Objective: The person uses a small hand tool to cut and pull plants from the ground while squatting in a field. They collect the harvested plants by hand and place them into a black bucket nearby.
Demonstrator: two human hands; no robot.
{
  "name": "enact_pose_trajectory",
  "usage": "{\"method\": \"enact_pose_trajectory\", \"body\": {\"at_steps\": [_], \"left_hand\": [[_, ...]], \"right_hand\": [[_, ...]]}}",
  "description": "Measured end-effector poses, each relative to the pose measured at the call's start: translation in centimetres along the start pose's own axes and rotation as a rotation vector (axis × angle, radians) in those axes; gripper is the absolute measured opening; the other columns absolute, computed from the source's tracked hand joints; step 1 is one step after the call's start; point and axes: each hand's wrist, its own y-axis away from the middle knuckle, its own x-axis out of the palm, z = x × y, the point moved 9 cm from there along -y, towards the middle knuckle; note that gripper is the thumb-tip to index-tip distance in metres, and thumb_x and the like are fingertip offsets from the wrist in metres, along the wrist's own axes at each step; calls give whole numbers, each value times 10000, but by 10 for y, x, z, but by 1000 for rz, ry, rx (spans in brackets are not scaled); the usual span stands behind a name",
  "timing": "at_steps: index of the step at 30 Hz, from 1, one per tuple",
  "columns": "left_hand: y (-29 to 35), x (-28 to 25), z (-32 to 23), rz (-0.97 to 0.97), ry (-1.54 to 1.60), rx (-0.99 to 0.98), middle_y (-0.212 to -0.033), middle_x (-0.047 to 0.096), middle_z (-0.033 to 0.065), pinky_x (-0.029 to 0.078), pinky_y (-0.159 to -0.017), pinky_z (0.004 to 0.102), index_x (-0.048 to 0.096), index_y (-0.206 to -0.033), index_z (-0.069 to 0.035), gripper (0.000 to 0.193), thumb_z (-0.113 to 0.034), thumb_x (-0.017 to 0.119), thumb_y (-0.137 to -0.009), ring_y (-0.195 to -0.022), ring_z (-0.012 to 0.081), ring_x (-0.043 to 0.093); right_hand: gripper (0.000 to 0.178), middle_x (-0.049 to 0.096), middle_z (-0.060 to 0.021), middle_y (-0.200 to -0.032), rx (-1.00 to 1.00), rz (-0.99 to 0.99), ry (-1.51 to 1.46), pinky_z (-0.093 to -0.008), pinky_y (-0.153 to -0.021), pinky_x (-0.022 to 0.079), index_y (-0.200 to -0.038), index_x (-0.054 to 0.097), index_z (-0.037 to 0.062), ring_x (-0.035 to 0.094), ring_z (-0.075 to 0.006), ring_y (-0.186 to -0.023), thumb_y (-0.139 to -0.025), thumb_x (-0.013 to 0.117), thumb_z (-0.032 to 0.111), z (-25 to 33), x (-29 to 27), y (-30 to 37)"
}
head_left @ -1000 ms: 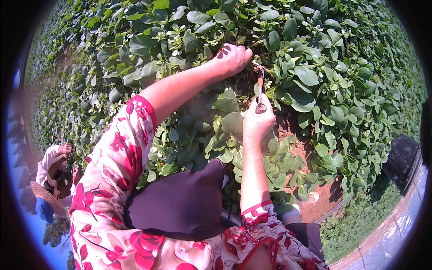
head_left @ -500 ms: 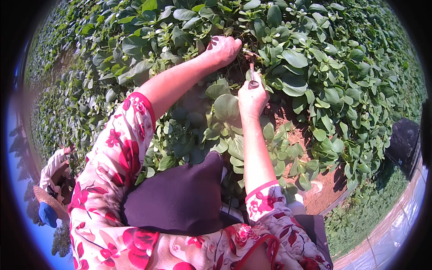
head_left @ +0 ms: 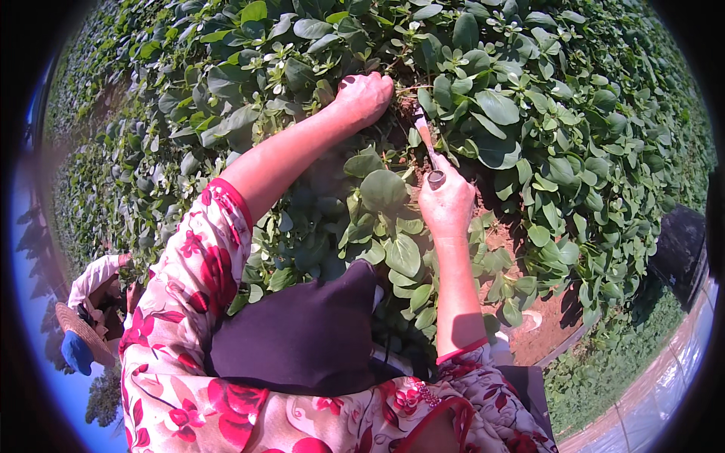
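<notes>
Work down low: one grip full, one hard to see

The right hand (head_left: 447,202) is wrapped all around a metal hand tool (head_left: 424,134), so that grip is full. The thumb lies near the shaft, and a round, hollow end pokes out beside it. The tip points away from the body.

The left hand (head_left: 365,100) is near the tool's tip, to its left. It is curled like a fist, but its fingertips are hidden. I cannot tell how tight it is or what is inside.

To work well here, I would keep the tip low by the dirt and make small, slow pushes. The left fingers belong off to the side, because the tip could slip. Leaves could hide the edge, so a good look first would help.

Leafy plants (head_left: 500,113) grow on both sides of the tool. Reddish soil (head_left: 538,341) shows below it, to the right. A dark cloth (head_left: 294,343) is below the tool, to the left. Well off to the tool's right is a black container (head_left: 677,245), with shiny plastic sheeting (head_left: 676,370) below that. Far to the tool's left, lower down, is another person in a straw hat (head_left: 84,332).
</notes>
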Motion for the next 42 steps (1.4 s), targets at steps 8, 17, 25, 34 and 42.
{"method": "enact_pose_trajectory", "body": {"at_steps": [8,17,25,34,42], "left_hand": [[-2,-4,15,195,39,-156,-879,674,199,532,-697,463,657,-905,-56,199,-133,503,-805,-804,344,674],[39,-4,122,-61,962,-807,-787,637,177,486,-627,401,608,-922,88,229,-59,513,-775,-717,247,611],[33,-47,85,148,697,-553,-829,674,131,483,-690,357,653,-976,46,346,-272,619,-845,-750,165,607],[23,-22,52,313,34,-258,-924,672,200,540,-746,431,570,-1035,-14,304,-92,535,-744,-896,347,657],[17,0,51,350,-147,-286,-891,697,136,552,-664,387,701,-872,-75,194,-173,575,-761,-823,265,691]], "right_hand": [[224,648,-210,-804,-64,9,-105,-434,-706,512,-983,670,74,631,-393,-792,-781,639,166,-3,43,-72],[243,594,-137,-611,-24,4,-164,-324,-579,475,-972,691,32,582,-201,-526,-743,684,116,-19,-5,-6],[112,621,-211,-699,-123,126,-20,-415,-607,500,-793,645,6,631,-365,-685,-752,654,110,-8,2,-22],[353,646,-206,-804,-88,252,2,-413,-683,519,-1092,681,143,643,-357,-734,-773,549,73,23,31,-20],[276,647,-218,-803,18,175,-124,-435,-695,511,-1026,668,96,633,-396,-754,-770,567,96,35,50,-26]]}}
